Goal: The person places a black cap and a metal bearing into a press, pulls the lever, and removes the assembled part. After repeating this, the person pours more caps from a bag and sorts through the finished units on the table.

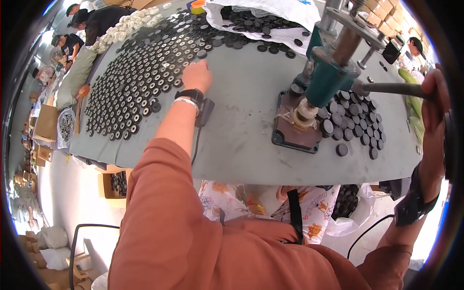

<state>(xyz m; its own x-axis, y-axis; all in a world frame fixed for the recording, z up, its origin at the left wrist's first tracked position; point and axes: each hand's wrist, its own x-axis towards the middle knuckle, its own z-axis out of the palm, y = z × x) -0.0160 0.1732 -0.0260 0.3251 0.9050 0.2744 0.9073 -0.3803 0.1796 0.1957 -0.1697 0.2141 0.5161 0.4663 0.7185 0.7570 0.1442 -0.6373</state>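
My left hand [197, 76] is closed, fingers curled down at the right edge of a spread of black round pieces with pale rings [140, 82]. What it pinches, if anything, is hidden under the fingers. On the far right my right hand [436, 94] is wrapped round the lever [398, 89] of a green hand press [333, 72]. Under the press ram sits a pale, tape-wrapped round die [305, 114], above a dark base plate [297, 137]. Plain black discs [355, 118] lie heaped right of the base.
A white sack [285, 14] spills black discs at the table's far side. White round parts [130, 24] are piled at the far left. A cable [195, 145] runs from my left wrist over the grey table [237, 145]. Cartons [111, 186] stand below; several people are in the background.
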